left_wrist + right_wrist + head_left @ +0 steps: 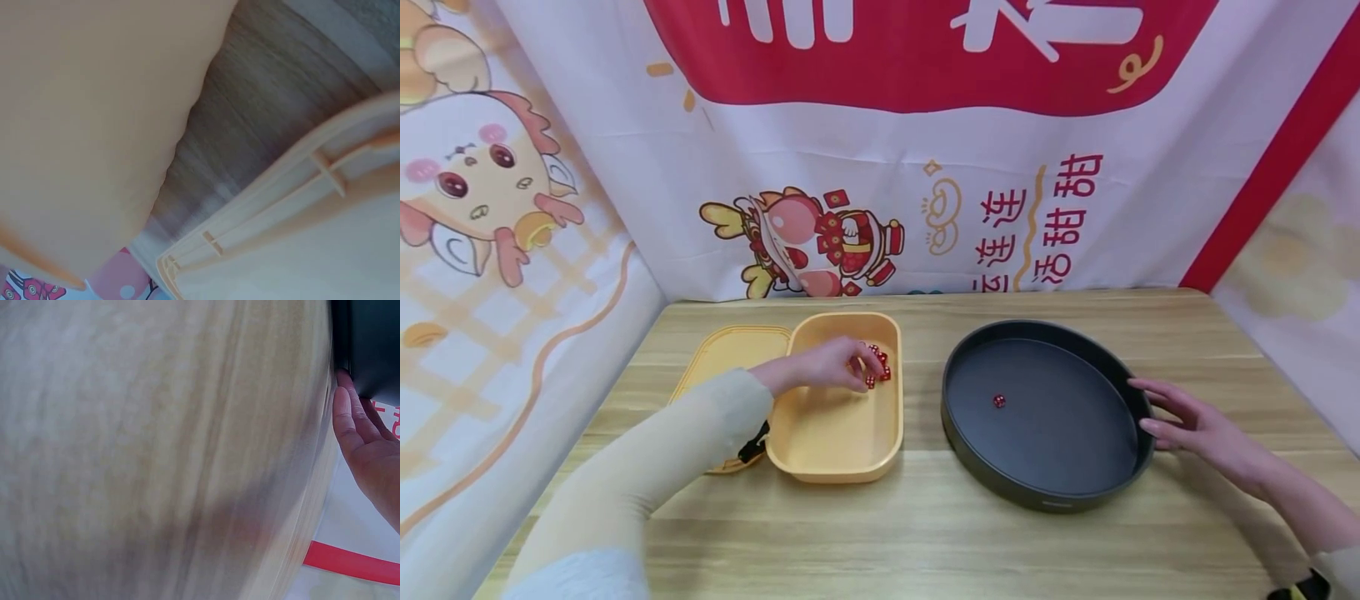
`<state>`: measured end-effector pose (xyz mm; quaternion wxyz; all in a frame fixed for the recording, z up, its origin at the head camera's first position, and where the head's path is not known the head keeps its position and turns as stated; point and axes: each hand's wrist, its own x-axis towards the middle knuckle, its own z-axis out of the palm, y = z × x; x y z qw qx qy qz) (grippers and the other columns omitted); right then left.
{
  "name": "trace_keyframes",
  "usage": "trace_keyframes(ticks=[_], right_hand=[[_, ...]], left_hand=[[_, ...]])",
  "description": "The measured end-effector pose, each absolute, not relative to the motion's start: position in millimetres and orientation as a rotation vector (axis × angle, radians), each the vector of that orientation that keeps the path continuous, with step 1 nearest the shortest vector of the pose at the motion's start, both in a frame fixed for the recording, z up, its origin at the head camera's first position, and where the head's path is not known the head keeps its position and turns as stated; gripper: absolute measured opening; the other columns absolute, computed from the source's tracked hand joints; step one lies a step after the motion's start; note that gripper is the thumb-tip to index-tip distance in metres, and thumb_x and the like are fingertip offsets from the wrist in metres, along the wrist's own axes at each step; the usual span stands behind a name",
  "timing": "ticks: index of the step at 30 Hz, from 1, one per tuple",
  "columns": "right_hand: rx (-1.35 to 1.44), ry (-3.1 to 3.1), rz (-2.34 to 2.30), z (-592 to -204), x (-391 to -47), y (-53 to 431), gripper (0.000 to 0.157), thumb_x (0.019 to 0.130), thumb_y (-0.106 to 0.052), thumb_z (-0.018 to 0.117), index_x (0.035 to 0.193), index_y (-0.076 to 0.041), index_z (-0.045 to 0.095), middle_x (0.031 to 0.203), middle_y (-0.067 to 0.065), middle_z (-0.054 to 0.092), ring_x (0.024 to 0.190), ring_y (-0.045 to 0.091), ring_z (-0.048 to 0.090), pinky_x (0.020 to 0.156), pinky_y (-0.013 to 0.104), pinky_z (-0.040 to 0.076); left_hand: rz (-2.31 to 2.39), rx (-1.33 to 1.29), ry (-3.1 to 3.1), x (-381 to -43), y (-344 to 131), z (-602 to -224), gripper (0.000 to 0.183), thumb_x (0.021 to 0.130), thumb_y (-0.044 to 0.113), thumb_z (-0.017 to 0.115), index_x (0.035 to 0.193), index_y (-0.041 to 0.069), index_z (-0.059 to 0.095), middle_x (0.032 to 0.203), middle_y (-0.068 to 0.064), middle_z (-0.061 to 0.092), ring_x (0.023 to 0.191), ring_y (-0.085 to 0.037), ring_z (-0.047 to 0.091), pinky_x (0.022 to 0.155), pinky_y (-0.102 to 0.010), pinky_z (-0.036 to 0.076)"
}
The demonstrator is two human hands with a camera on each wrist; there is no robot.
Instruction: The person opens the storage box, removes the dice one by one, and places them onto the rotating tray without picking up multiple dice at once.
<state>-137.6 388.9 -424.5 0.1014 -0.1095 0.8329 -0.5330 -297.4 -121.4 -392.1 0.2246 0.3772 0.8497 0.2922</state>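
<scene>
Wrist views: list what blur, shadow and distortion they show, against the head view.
Left wrist: dim, a close, smooth shape at upper left too blurred to name; right wrist: a broad soft shadow crosses the table, its grain soft and its edge bowed, likely by the lens; head: brighter, with the pan crisply outlined.

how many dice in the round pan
1: a red die, left half of the pan. More dice lie in the box, some perhaps behind the left hand.

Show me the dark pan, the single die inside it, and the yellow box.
Pan [1052,425], head view: bare inside floor.
Die [999,401], head view: middle of its visible surface.
Box [831,437], head view: bare part of its floor.
</scene>
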Motion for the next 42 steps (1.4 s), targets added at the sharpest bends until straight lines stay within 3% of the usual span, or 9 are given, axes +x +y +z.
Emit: trace_keyframes(ticks=[3, 8, 15, 24, 33, 38, 42], right_hand=[[-0.331, 2.463, -1.581, -426, -138, 389, 0.054, 0.101, -0.006, 0.051, 0.151, -0.013, 0.031, 0.139, 0.005, 0.035, 0.110, -0.006, 0.052, 0.078, 0.030, 0.054], [-0.339, 2.463, -1.591, -428, -138, 390, 0.055, 0.100, -0.004, 0.050, 0.151, -0.014, 0.032, 0.134, -0.009, 0.036, 0.110, -0.006, 0.051, 0.078, 0.029, 0.054], [-0.337, 2.479, -1.583, -427, -136, 390, 0.055, 0.100, -0.005, 0.050, 0.151, -0.015, 0.032, 0.132, -0.015, 0.036, 0.110, -0.010, 0.048, 0.077, 0.029, 0.054], [-0.326, 2.485, -1.574, -427, -137, 389, 0.055, 0.101, -0.006, 0.051, 0.152, -0.015, 0.031, 0.134, -0.010, 0.035, 0.111, -0.011, 0.047, 0.078, 0.028, 0.054], [-0.344, 2.492, -1.580, -426, -136, 388, 0.055, 0.100, -0.005, 0.051, 0.151, -0.014, 0.032, 0.132, -0.017, 0.037, 0.112, -0.013, 0.044, 0.077, 0.028, 0.054], [-0.326, 2.488, -1.576, -425, -136, 388, 0.055, 0.101, -0.006, 0.051, 0.151, -0.014, 0.031, 0.135, -0.009, 0.036, 0.111, -0.012, 0.046, 0.078, 0.028, 0.054], [-0.340, 2.483, -1.587, -426, -136, 387, 0.055, 0.100, -0.005, 0.051, 0.151, -0.015, 0.032, 0.132, -0.016, 0.036, 0.111, -0.013, 0.045, 0.077, 0.027, 0.054]], left_hand=[[0.758, 1.055, 2.351, -296, -120, -393, 0.024, 0.081, -0.001, 0.074, 0.105, 0.003, 0.073, 0.091, -0.003, 0.070, 0.079, -0.013, 0.061, 0.073, -0.024, 0.050], [0.698, 1.073, 2.376, -295, -119, -396, 0.020, 0.081, -0.002, 0.074, 0.100, 0.005, 0.075, 0.085, 0.000, 0.069, 0.075, -0.009, 0.059, 0.071, -0.023, 0.049], [0.687, 1.059, 2.386, -297, -117, -399, 0.020, 0.081, -0.002, 0.074, 0.099, 0.007, 0.075, 0.086, 0.001, 0.068, 0.076, -0.009, 0.058, 0.071, -0.024, 0.050], [0.690, 1.067, 2.389, -295, -118, -396, 0.018, 0.083, 0.000, 0.074, 0.099, 0.006, 0.074, 0.086, 0.002, 0.068, 0.077, -0.009, 0.059, 0.072, -0.024, 0.050], [0.705, 1.124, 2.402, -296, -121, -382, 0.019, 0.084, -0.001, 0.070, 0.102, 0.005, 0.074, 0.090, 0.001, 0.070, 0.078, -0.011, 0.061, 0.072, -0.025, 0.050], [0.688, 1.178, 2.420, -295, -122, -370, 0.019, 0.085, -0.002, 0.069, 0.103, 0.004, 0.074, 0.091, 0.000, 0.071, 0.077, -0.010, 0.060, 0.072, -0.024, 0.050], [0.682, 1.163, 2.418, -292, -123, -358, 0.018, 0.086, 0.002, 0.071, 0.104, 0.004, 0.073, 0.091, 0.000, 0.070, 0.079, -0.011, 0.059, 0.074, -0.026, 0.050]])
